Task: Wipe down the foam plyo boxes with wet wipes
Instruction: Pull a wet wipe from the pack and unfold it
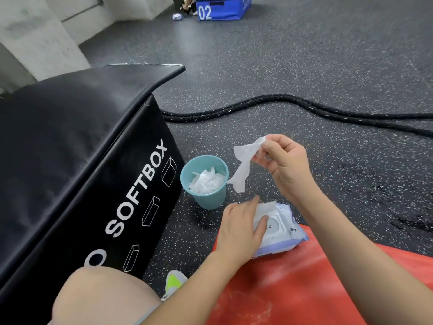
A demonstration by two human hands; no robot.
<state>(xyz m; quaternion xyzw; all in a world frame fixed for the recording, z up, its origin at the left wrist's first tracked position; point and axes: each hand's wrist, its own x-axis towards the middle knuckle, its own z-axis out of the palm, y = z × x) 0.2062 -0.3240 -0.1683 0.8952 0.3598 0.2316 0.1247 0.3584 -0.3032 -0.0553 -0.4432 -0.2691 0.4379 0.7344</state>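
black plyo box, teal bin, white wipe

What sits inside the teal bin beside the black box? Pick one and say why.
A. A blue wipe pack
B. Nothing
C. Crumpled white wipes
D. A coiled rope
C: the teal bin beside the black box holds crumpled white wipes, while the rope lies on the floor behind and the wipe pack rests under the left hand.
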